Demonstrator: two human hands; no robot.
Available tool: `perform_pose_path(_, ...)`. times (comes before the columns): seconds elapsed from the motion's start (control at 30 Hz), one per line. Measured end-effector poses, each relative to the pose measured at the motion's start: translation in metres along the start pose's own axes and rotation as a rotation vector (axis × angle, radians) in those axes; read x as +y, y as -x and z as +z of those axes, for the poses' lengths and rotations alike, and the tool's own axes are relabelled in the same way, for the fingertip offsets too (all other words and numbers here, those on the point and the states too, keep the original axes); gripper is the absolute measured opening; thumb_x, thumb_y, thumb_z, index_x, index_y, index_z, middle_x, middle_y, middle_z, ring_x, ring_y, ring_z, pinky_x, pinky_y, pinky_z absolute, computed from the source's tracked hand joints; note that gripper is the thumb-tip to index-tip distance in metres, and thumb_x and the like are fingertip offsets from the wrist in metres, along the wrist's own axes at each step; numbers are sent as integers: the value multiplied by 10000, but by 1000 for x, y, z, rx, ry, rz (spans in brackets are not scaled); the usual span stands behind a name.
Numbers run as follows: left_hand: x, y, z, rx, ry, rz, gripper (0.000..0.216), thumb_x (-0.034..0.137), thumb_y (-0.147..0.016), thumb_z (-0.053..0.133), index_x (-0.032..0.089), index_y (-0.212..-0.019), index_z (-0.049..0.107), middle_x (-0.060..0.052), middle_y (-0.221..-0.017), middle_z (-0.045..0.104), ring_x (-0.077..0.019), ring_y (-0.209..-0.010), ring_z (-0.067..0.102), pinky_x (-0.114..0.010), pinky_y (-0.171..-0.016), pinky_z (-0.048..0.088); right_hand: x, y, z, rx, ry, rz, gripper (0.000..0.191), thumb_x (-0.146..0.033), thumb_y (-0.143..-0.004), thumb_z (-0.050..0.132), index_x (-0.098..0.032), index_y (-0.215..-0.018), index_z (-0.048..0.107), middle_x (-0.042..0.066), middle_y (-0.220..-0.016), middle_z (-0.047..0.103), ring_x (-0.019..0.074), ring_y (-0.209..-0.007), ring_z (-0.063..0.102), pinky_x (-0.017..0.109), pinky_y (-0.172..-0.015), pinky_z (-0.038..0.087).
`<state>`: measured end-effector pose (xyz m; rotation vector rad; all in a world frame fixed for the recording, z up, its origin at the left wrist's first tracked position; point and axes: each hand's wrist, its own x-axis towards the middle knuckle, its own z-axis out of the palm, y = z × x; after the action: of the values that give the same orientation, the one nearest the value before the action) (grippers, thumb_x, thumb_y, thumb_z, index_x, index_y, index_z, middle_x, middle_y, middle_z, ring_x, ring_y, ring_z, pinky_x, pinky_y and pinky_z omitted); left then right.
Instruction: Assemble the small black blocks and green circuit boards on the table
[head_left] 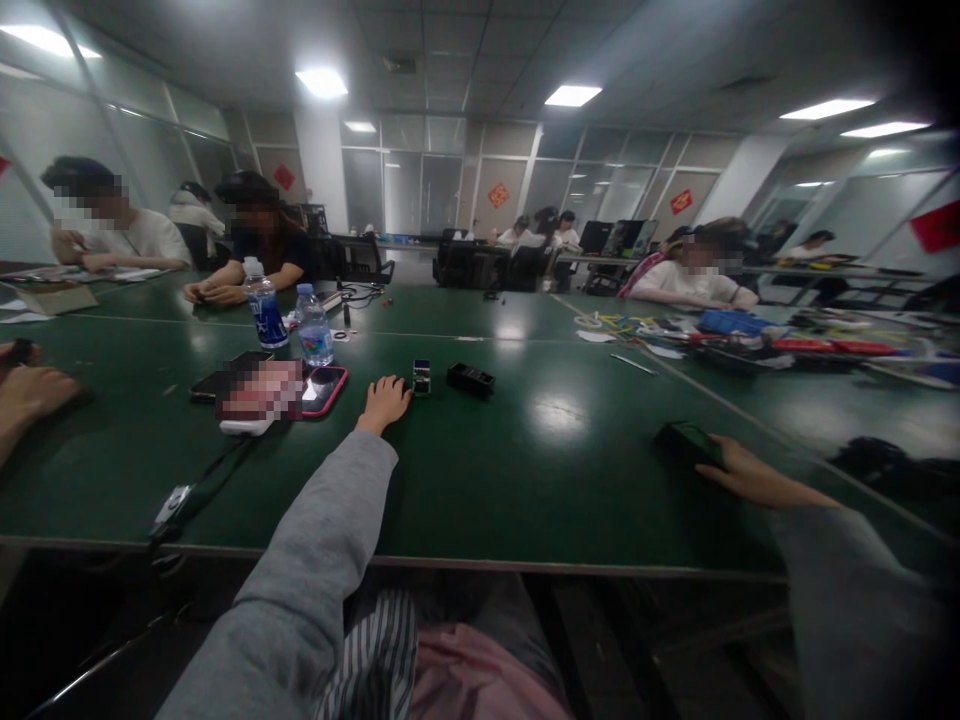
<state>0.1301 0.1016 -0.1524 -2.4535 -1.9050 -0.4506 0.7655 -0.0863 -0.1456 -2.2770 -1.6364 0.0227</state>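
Observation:
My left hand (386,403) lies palm down on the green table (510,500), its fingers stretched forward and slightly apart. Just right of its fingertips stands a small object with a dark top and a silvery lower part (421,377); whether they touch I cannot tell. A black rectangular case with openings in its top (471,379) sits further right. Over at the right side, my right hand (739,470) grips a dark box-shaped object (686,445) with a greenish face, held at or just above the tabletop. Its exact kind is too dim to make out.
Two water bottles, one dark blue (266,310) and one clear (313,328), stand behind phones (327,390) at left. A cable (214,465) runs to the table's front edge. Tangled cables and tools (795,345) lie at right. Another person's hand (37,395) rests far left; people sit opposite.

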Motion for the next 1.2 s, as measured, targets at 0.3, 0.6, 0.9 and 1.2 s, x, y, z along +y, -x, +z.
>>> perform_pose_path(0.3,3,-2,2,4,-9,8,503,435,-977,293,181,-1379,457,-128,-1490,392,-285,-1375,331,-506,-1114,270,-294,27,42,-294,-181,-796,710,-469,-852,506,-152,-1457,312,149,-1406,436,280,-1285,441,450,-1097,349)
perform_pose_path(0.6,0,-6,5,0,-39,11,488,442,-969,311,201,-1364,465,-115,-1479,407,-281,-1357,349,-492,-1096,290,-386,-19,78,112,-312,-605,565,-415,-906,468,-271,-1443,366,112,-1417,358,307,-1304,352,539,-1042,364)
perform_pose_path(0.9,1,-6,5,-13,-37,3,486,441,-969,310,208,-1370,455,-113,-1482,403,-278,-1362,342,-490,-1097,283,-365,-24,117,205,-353,-539,462,-336,-818,583,-207,-1261,552,111,-1222,507,252,-1127,502,426,-962,443)
perform_pose_path(1.2,2,-5,3,-22,-40,7,491,441,-970,299,210,-1376,449,-109,-1485,403,-274,-1364,339,-475,-1098,282,-369,-23,117,153,-455,-366,484,-527,-943,332,-166,-1078,624,118,-1059,623,246,-1029,538,433,-967,397)
